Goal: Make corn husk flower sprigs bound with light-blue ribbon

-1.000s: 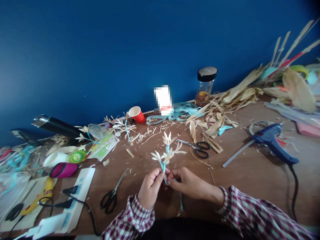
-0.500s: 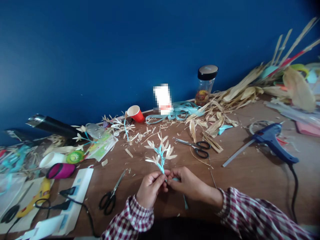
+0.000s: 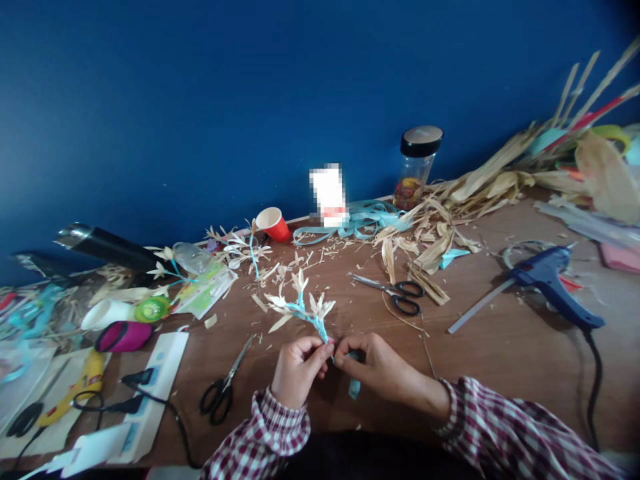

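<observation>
Pinched in my left hand (image 3: pixel 300 367) is the lower stem of a handmade flower sprig (image 3: pixel 313 317), with pale dried-husk petals and a stem wrapped in light blue. The sprig tilts up and to the left. My right hand (image 3: pixel 373 367) is closed close beside the stem's lower end, holding a light blue paper strip (image 3: pixel 355 387) whose free end hangs below the fingers. Whether the strip touches the stem is hard to make out. Black-handled scissors (image 3: pixel 223 390) lie left of my left hand, and another pair of scissors (image 3: pixel 400 293) lies beyond my right hand.
A blue glue gun (image 3: pixel 547 277) with its cord is at the right. At the left are a white power strip (image 3: pixel 163 367) and a yellow tool (image 3: pixel 85 387). A red cup (image 3: pixel 276 225), a lidded jar (image 3: pixel 419 167) and dried husks (image 3: pixel 480 180) line the wall.
The sprig has turned and leans further left, its blossoms spread differently. My hands have drawn slightly apart, and more of the blue strip hangs below my right hand.
</observation>
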{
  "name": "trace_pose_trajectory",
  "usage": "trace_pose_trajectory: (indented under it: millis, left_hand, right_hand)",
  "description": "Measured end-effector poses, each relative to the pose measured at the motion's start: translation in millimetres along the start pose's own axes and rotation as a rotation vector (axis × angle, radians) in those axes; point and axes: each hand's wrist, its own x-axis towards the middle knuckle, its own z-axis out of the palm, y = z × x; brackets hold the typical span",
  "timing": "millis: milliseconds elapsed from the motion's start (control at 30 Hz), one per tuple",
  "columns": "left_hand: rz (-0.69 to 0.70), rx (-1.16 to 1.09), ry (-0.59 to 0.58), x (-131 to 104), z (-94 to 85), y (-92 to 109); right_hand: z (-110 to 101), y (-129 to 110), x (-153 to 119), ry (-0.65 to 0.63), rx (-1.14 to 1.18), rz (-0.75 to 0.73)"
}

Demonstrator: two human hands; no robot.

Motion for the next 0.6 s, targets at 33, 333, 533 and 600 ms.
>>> trace_pose_trajectory:
  millis: [33, 333, 533, 600]
  left_hand:
    - [-0.002, 0.003, 0.006, 0, 0.9, 1]
    - [-0.079, -0.164, -0.007, 3, 6.7, -10]
    - [-0.180, -0.356, -0.042, 2, 7.2, -15]
    - [-0.178, -0.332, -0.011, 1, 7.4, -14]
  right_hand:
    - [0, 0, 0, 0.002, 0.002, 0.028]
    - [3, 4, 0, 0.026, 0.032, 0.097]
    - [2, 6, 2, 0.067, 0.035, 0.099]
    - [4, 6, 1, 0.091, -0.003, 0.086]
